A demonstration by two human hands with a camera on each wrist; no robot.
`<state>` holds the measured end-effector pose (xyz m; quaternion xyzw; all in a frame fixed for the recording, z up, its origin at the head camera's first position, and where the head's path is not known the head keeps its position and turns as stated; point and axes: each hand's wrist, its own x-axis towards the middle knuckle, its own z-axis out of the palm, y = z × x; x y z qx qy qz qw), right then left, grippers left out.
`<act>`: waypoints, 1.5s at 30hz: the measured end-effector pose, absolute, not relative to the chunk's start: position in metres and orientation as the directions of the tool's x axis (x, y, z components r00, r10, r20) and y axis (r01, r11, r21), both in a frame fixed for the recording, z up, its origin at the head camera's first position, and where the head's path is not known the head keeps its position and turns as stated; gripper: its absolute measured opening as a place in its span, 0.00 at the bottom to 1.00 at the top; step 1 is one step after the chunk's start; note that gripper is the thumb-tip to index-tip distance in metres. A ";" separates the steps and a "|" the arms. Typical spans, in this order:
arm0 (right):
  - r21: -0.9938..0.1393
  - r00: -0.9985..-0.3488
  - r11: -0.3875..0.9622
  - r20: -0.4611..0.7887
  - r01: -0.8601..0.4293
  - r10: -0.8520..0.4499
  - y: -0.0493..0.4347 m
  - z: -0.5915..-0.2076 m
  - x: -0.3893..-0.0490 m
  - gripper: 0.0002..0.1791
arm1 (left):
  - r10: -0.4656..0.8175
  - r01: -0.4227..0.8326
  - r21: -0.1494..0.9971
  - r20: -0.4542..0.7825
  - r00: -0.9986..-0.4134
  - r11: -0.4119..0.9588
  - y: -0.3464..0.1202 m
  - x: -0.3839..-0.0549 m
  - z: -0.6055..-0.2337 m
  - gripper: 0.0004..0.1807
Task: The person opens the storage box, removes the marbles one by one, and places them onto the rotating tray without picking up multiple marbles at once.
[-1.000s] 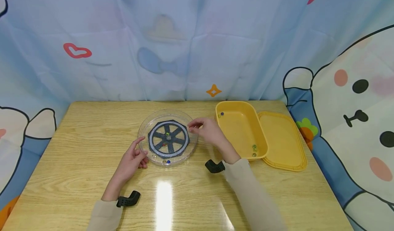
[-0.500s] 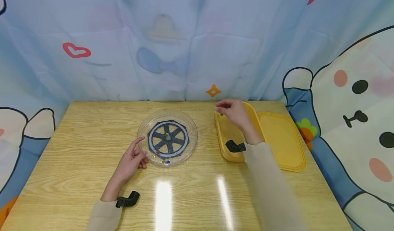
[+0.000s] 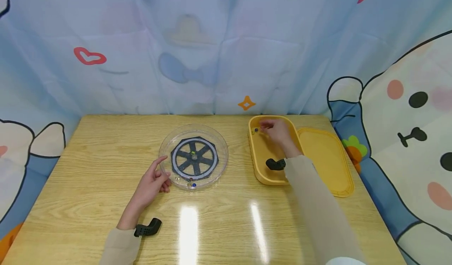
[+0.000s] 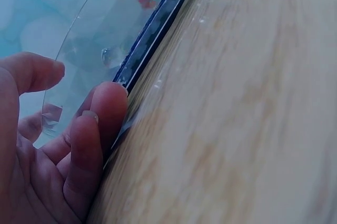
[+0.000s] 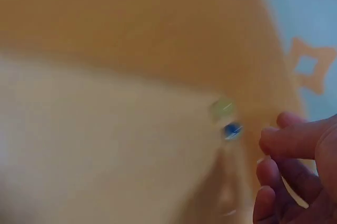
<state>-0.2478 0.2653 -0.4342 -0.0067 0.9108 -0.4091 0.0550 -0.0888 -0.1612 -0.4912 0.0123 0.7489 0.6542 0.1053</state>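
My left hand (image 3: 150,182) grips the near-left edge of a clear round dish (image 3: 221,147), thumb at the rim and fingers curled low against its side. A dark spoked wheel shape (image 3: 181,154) shows in the middle of the dish. Against the near rim lie several glass marbles, among them a blue marble (image 3: 194,185), a red marble (image 4: 147,1) and a clear marble (image 4: 110,56). My right hand (image 3: 277,131) is inside the yellow tub (image 3: 255,171), fingers loosely bent with nothing between them. Beside its fingertips are a blue marble (image 5: 232,130) and a greenish marble (image 5: 222,108).
A yellow lid (image 3: 330,167) lies to the right of the tub, partly behind my right sleeve. A printed curtain (image 3: 197,53) hangs along the back edge of the wooden table (image 3: 116,147). Black wrist mounts (image 3: 148,227) are on both forearms.
My right hand has gone from above the dish's right rim over to the tub and down into it. The red marble has rolled to the dish's near rim. My left hand stays put.
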 end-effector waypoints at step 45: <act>-0.713 -0.998 0.699 -0.032 0.063 0.057 0.261 -0.429 -0.238 0.16 | 0.139 -0.126 0.978 -0.150 -0.979 0.165 -0.161 -0.089 -0.492 0.32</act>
